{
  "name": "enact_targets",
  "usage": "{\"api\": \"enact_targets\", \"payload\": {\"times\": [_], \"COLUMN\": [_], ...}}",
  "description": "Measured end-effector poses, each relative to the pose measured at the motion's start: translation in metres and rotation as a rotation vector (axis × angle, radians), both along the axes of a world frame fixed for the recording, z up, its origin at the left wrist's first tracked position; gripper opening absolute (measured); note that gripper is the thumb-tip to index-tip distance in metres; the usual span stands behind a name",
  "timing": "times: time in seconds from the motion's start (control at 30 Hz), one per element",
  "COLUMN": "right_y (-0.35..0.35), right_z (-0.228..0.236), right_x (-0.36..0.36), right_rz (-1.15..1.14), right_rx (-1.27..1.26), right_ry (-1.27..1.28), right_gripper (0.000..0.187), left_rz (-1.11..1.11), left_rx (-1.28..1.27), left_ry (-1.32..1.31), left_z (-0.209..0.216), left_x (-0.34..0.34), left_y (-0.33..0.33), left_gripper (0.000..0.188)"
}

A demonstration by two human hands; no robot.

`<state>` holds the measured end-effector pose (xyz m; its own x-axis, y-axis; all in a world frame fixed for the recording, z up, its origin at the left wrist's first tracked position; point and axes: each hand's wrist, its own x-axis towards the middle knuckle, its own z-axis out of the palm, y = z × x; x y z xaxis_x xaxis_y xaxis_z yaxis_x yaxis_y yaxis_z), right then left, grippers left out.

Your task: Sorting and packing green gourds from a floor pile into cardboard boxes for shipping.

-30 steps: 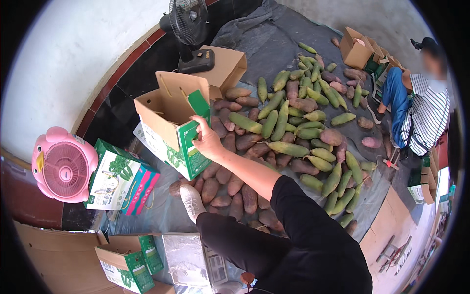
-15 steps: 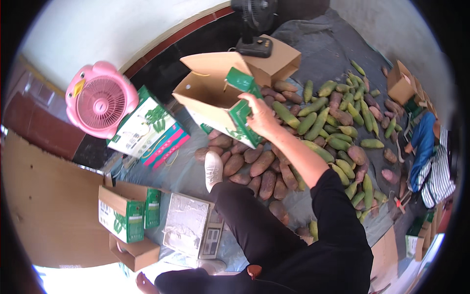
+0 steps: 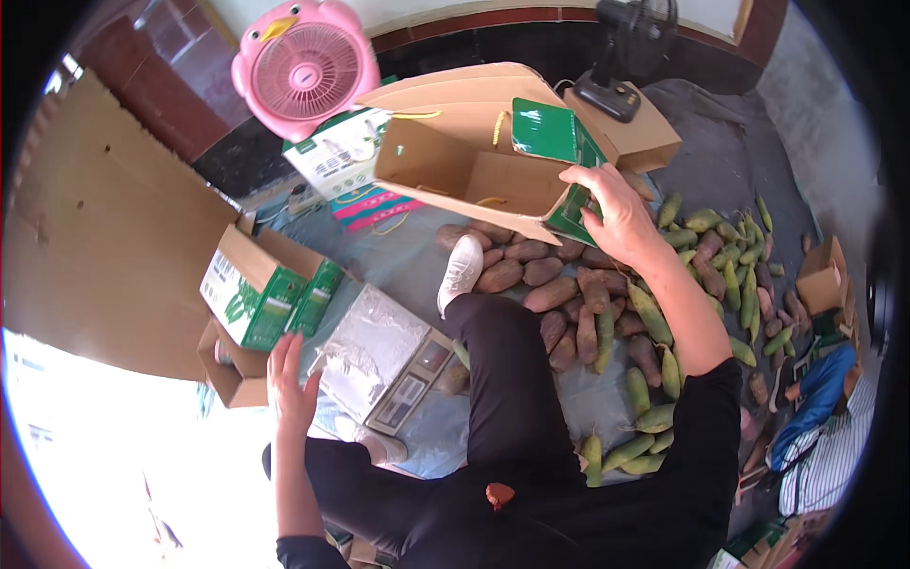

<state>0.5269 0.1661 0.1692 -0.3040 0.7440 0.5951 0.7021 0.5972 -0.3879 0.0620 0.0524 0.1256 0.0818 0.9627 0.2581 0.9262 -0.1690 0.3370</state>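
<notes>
An open cardboard carton [image 3: 412, 161] is in my right hand [image 3: 621, 216], gripped at its green right end with the fingers over the edge. Its flaps stand out, yellow cords show inside, and no contents are visible in it. My left hand [image 3: 292, 389] holds nothing; its fingers are stretched out beside a flat scale [image 3: 365, 346] whose platform looks covered in crinkled silver foil. Just beyond those fingertips sit green-and-white cartons [image 3: 248, 299] with open tops. Brownish-purple oblong roots [image 3: 550, 292] and long green ones [image 3: 649, 311] lie beneath and right of the held carton.
A pink bird-shaped fan [image 3: 305, 76] stands on a printed carton [image 3: 336, 156] at the back left. A black fan [image 3: 611, 95] rests on a brown box [image 3: 640, 133]. Tall cardboard [image 3: 114, 237] stands at left. Another person in a striped garment [image 3: 829, 450] is at far right.
The view has turned, moving the surroundings within the picture. My right hand still grips the carton, whose opening now faces me more. My left hand has come up beside the scale.
</notes>
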Motion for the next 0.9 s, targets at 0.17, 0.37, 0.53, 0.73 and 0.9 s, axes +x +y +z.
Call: {"api": "enact_targets", "payload": {"times": [0.17,0.37,0.53,0.73,0.9], "right_y": [-0.003,0.004,0.009,0.011,0.018], "right_z": [0.022,0.009,-0.024,-0.056,-0.073], "right_x": [-0.052,-0.120,-0.155,-0.181,-0.195], "right_rz": [0.289,0.572,0.660,0.573,0.430], "right_rx": [0.057,0.042,-0.068,-0.262,-0.260], "right_ry": [-0.027,0.048,0.089,0.076,-0.105], "right_gripper": [0.056,0.061,0.062,0.069,0.074], "left_rz": [0.023,-0.082,-0.098,0.011,0.056], "left_rx": [0.154,-0.137,-0.090,-0.046,-0.076], "left_ry": [0.254,0.161,0.113,0.051,0.147], "left_z": [0.041,0.044,0.009,-0.007,-0.021], "left_x": [0.020,-0.011,-0.023,-0.032,-0.031], "left_y": [0.021,0.002,-0.031,-0.046,-0.050], "left_gripper": [0.084,0.058,0.024,0.015,0.012]}}
